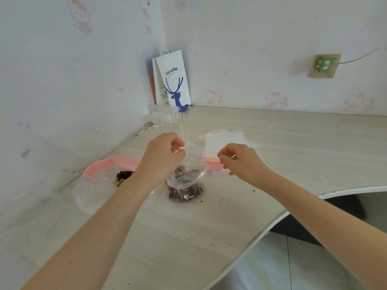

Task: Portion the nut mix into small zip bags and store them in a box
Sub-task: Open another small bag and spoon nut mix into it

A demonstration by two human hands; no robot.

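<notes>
zip bag [186,181] pinched by both hands

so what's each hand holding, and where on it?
Both hold the small zip bag of nut mix at its open top: left hand pinches the left rim, right hand the red-lined zip strip on the right.

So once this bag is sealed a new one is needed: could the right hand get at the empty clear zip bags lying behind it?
Probably yes. The empty clear zip bags lie flat on the pale table just beyond the right hand, nothing between, though it must first release the small nut-filled bag.
</notes>
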